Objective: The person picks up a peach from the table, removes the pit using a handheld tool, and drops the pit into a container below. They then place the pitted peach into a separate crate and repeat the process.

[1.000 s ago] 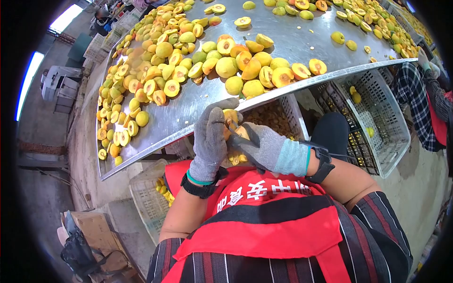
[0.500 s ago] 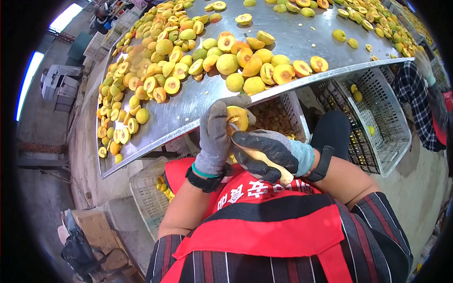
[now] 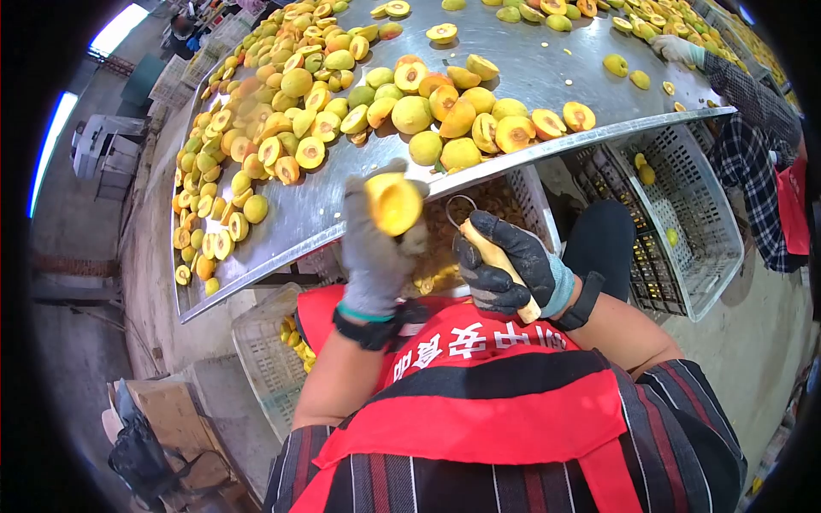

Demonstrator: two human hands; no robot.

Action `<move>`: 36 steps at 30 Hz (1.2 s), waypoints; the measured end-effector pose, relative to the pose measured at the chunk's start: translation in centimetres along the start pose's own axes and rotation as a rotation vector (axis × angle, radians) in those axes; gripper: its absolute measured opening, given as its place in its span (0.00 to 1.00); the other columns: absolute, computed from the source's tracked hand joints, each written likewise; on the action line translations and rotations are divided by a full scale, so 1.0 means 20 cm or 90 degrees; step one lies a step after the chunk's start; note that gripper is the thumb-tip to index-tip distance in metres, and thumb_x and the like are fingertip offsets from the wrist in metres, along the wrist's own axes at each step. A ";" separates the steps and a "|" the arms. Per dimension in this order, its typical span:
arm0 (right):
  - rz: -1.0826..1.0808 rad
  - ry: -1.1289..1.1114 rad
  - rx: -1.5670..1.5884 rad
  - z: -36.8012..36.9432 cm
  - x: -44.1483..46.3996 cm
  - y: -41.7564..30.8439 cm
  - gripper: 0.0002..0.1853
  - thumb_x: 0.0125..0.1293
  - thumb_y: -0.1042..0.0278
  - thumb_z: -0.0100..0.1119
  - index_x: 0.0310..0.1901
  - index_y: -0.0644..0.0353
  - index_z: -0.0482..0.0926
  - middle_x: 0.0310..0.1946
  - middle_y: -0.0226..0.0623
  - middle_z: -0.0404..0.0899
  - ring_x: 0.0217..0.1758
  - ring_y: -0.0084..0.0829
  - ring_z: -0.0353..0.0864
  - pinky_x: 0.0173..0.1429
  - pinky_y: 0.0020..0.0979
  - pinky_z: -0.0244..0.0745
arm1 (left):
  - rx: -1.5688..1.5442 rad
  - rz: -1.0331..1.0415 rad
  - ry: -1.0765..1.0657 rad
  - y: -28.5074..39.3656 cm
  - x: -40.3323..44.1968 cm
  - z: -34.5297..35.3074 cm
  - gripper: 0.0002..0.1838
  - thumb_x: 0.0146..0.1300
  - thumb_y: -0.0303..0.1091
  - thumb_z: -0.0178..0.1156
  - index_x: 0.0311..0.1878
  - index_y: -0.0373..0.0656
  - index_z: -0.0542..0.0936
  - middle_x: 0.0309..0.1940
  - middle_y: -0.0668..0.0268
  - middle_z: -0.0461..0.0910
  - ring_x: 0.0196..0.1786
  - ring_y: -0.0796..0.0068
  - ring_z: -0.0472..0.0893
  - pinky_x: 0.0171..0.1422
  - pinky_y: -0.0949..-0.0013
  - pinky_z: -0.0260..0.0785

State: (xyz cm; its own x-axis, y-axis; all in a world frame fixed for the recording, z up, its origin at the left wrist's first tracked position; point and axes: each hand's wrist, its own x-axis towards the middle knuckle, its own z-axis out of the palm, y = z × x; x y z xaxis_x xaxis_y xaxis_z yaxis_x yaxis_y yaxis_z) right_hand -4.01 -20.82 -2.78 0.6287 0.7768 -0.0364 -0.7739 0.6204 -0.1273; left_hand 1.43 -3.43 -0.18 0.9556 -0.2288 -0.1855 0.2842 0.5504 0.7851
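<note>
My left hand (image 3: pixel 368 269), in a grey glove and slightly blurred, grips a yellow peach half (image 3: pixel 397 205) with its smooth hollow facing up. In my right hand (image 3: pixel 534 244), gloved in grey and black, is a pitting knife: its pale wooden handle (image 3: pixel 492 248) lies across the palm under closed fingers, and a thin metal loop sticks out at the far end. The loop is apart from the fruit. Both hands are just in front of the metal table (image 3: pixel 308 201), where many whole and halved peaches (image 3: pixel 412 115) lie.
Under the table edge stands a crate (image 3: pixel 534 205) of brownish bits. Another white crate (image 3: pixel 714 222) with a few peaches is to the right, and a third (image 3: pixel 265 350) at the lower left. At the upper right, a co-worker's gloved hand (image 3: pixel 680 50) reaches over the table.
The pitting knife has come out of the peach and moved right with my right hand. My left hand has shifted left, turning the hollow up. The co-worker's arm now reaches across the table.
</note>
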 end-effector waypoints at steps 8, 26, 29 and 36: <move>0.002 0.167 -0.070 -0.07 -0.07 -0.05 0.23 0.71 0.47 0.34 0.34 0.59 0.70 0.12 0.30 0.64 0.06 0.23 0.60 0.12 0.23 0.56 | 1.140 -0.046 0.104 0.67 -0.44 -0.39 0.23 0.52 0.33 0.63 0.52 0.37 0.75 0.42 0.63 0.77 0.46 0.74 0.74 0.48 0.70 0.67; -0.071 0.172 -0.122 -0.16 -0.08 -0.11 0.22 0.71 0.47 0.35 0.32 0.58 0.69 0.12 0.31 0.65 0.08 0.25 0.63 0.12 0.23 0.61 | 1.248 0.177 0.004 0.05 0.83 -0.03 0.30 0.49 0.39 0.64 0.56 0.38 0.68 0.47 0.53 0.75 0.50 0.58 0.76 0.52 0.66 0.69; -0.117 0.170 -0.222 -0.17 -0.10 -0.12 0.22 0.67 0.45 0.43 0.35 0.60 0.71 0.15 0.33 0.68 0.10 0.24 0.64 0.13 0.24 0.61 | 0.531 0.053 -0.016 0.16 0.68 -0.04 0.21 0.59 0.35 0.55 0.53 0.36 0.68 0.43 0.56 0.77 0.37 0.66 0.81 0.36 0.74 0.72; -0.134 0.245 -0.605 0.09 -0.05 -0.15 0.19 0.65 0.48 0.49 0.38 0.59 0.71 0.17 0.31 0.68 0.13 0.24 0.69 0.15 0.24 0.65 | -0.232 -0.187 -0.085 0.08 0.17 -0.02 0.36 0.62 0.65 0.41 0.55 0.39 0.69 0.40 0.50 0.77 0.29 0.62 0.76 0.28 0.69 0.71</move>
State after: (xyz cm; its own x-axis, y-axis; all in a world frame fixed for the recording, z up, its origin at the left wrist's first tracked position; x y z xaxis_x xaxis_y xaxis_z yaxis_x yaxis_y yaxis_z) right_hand -2.41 -23.34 -0.64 0.8549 0.4724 -0.2144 -0.3716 0.2694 -0.8885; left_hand 5.21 -2.96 0.20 0.8194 -0.5049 -0.2712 0.5718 0.6873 0.4479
